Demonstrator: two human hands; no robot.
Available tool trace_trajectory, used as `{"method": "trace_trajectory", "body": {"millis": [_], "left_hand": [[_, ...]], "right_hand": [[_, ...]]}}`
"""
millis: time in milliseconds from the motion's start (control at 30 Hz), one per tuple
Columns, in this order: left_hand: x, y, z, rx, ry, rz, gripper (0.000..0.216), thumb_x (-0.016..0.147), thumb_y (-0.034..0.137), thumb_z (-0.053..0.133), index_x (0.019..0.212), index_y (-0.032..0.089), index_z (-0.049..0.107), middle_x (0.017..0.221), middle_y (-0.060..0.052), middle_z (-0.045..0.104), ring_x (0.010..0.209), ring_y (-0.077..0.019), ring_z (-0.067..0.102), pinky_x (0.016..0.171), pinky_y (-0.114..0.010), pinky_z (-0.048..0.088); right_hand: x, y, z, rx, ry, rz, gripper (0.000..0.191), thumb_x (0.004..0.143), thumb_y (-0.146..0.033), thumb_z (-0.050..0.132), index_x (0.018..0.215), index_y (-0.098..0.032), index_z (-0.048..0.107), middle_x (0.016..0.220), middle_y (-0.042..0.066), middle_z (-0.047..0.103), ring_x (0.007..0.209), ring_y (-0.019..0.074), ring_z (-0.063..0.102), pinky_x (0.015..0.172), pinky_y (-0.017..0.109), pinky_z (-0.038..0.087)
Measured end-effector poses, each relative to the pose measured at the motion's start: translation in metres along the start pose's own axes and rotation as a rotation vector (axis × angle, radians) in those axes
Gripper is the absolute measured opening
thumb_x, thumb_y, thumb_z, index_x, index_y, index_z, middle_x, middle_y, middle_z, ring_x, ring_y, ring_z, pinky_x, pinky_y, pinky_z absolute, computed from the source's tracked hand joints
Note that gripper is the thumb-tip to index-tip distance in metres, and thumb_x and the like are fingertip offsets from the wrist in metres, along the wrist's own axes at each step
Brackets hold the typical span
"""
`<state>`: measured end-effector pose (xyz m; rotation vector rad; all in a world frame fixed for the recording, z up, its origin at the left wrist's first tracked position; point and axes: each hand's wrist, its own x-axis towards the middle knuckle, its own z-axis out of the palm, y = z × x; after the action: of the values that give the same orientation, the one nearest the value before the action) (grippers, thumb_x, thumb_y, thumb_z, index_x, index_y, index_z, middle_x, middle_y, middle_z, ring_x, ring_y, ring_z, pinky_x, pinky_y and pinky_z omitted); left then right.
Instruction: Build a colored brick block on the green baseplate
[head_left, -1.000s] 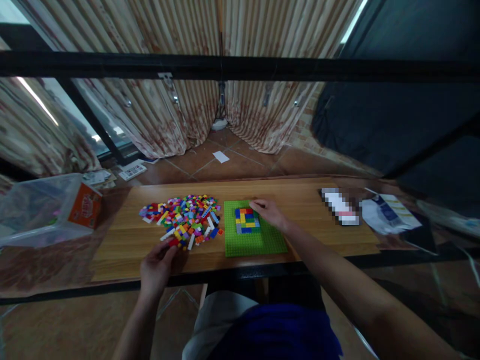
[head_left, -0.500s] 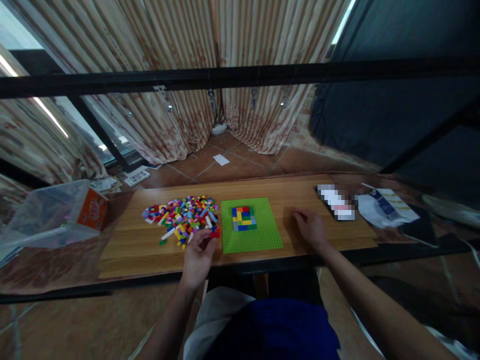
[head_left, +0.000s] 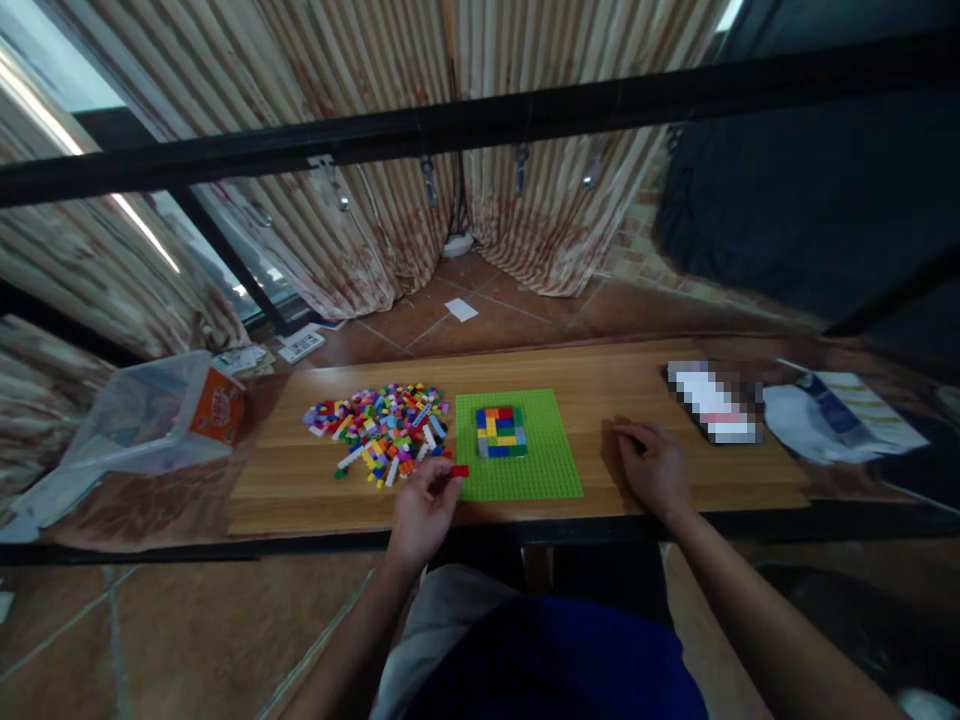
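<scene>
My left hand (head_left: 424, 510) pinches a small red brick (head_left: 458, 470) at the near left edge of the green baseplate (head_left: 547, 465). On the baseplate stands a small block of bricks (head_left: 501, 431) in red, yellow, blue, green and grey. A pile of loose coloured bricks (head_left: 382, 428) lies on the wooden table (head_left: 300, 480) just left of the baseplate. My right hand (head_left: 651, 466) rests on the table to the right of the baseplate, fingers loosely curled, holding nothing.
A clear plastic bag with an orange box (head_left: 214, 415) lies at the table's left end. Papers and a booklet (head_left: 832, 420) lie at the right end. A black bar (head_left: 480, 120) crosses above. Curtains hang behind the table.
My left hand left the pile's near side with a red brick and moved right to the baseplate's edge. My right hand came off the baseplate and settled on the table to its right.
</scene>
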<state>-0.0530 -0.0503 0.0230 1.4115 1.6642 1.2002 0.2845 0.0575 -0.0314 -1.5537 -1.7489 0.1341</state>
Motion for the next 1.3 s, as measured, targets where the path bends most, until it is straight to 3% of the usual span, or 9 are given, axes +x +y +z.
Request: {"method": "trace_trajectory", "body": {"millis": [300,433,533,633,733,833,1067,1200,1300], "left_hand": [[-0.023,-0.046,-0.081,0.29,0.232,-0.109,0.027,0.08,0.043,0.06,0.094,0.02,0.067,0.092,-0.005,0.071,0.085,-0.0208,0.067,0.08,-0.034,0.054],[-0.014,-0.053,-0.097,0.381,0.285,-0.136,0.032,0.081,0.039,0.058,0.104,0.019,0.066,0.091,-0.006,0.069,0.08,-0.0205,0.067,0.077,-0.034,0.055],[-0.01,-0.048,-0.092,0.498,0.348,-0.106,0.036,0.081,0.03,0.056,0.114,0.018,0.063,0.097,-0.008,0.066,0.077,-0.0201,0.065,0.074,-0.034,0.055],[-0.01,-0.041,-0.077,0.596,0.399,0.031,0.036,0.081,0.023,0.054,0.115,0.019,0.062,0.11,-0.011,0.062,0.089,-0.0219,0.065,0.081,-0.035,0.054],[-0.007,-0.039,-0.06,0.655,0.369,0.205,0.03,0.084,0.027,0.056,0.112,0.019,0.064,0.114,-0.012,0.06,0.107,-0.0247,0.06,0.093,-0.037,0.051],[0.0,-0.044,-0.05,0.728,0.37,0.291,0.025,0.086,0.032,0.058,0.105,0.018,0.067,0.111,-0.013,0.061,0.107,-0.0253,0.059,0.093,-0.037,0.051],[0.008,-0.054,-0.048,0.776,0.371,0.35,0.021,0.089,0.032,0.054,0.095,0.017,0.068,0.103,-0.012,0.064,0.099,-0.0238,0.061,0.089,-0.036,0.052],[0.006,-0.045,-0.049,0.74,0.386,0.332,0.018,0.088,0.032,0.055,0.094,0.017,0.065,0.104,-0.012,0.064,0.1,-0.0236,0.062,0.088,-0.036,0.052],[0.002,-0.032,-0.044,0.656,0.369,0.27,0.017,0.086,0.033,0.056,0.093,0.019,0.062,0.094,-0.008,0.066,0.088,-0.0205,0.065,0.079,-0.032,0.053]], "right_hand": [[-0.002,0.004,0.0,-0.051,-0.003,-0.047,0.027,0.085,-0.034,0.05,0.086,-0.019,0.072,0.089,0.01,0.068,0.083,0.0249,0.062,0.078,0.04,0.05],[-0.002,0.003,0.0,-0.081,0.002,-0.059,0.028,0.086,-0.033,0.049,0.086,-0.018,0.072,0.087,0.01,0.067,0.083,0.0251,0.062,0.077,0.04,0.051],[-0.002,0.002,0.0,-0.097,0.004,-0.066,0.027,0.086,-0.032,0.049,0.086,-0.018,0.072,0.087,0.011,0.067,0.083,0.025,0.062,0.078,0.04,0.051],[-0.001,0.002,0.0,-0.091,0.005,-0.077,0.027,0.085,-0.032,0.05,0.084,-0.017,0.072,0.086,0.011,0.067,0.082,0.0246,0.062,0.078,0.04,0.051],[-0.001,0.002,0.0,-0.093,0.016,-0.083,0.026,0.085,-0.032,0.05,0.085,-0.018,0.072,0.086,0.01,0.067,0.082,0.0247,0.062,0.079,0.04,0.051],[-0.001,0.003,0.001,-0.081,0.017,-0.086,0.026,0.086,-0.032,0.05,0.086,-0.018,0.072,0.087,0.01,0.068,0.083,0.0247,0.062,0.079,0.041,0.051],[-0.001,-0.001,0.001,-0.068,0.017,-0.055,0.025,0.086,-0.03,0.05,0.087,-0.017,0.072,0.089,0.011,0.067,0.086,0.0253,0.061,0.08,0.041,0.05],[-0.001,-0.003,0.001,-0.047,0.015,-0.031,0.024,0.086,-0.029,0.051,0.086,-0.018,0.072,0.089,0.011,0.067,0.087,0.0248,0.06,0.081,0.041,0.049],[-0.001,-0.005,0.0,-0.044,0.013,-0.023,0.024,0.086,-0.029,0.051,0.085,-0.018,0.072,0.089,0.01,0.067,0.086,0.0246,0.06,0.081,0.041,0.049]]}}
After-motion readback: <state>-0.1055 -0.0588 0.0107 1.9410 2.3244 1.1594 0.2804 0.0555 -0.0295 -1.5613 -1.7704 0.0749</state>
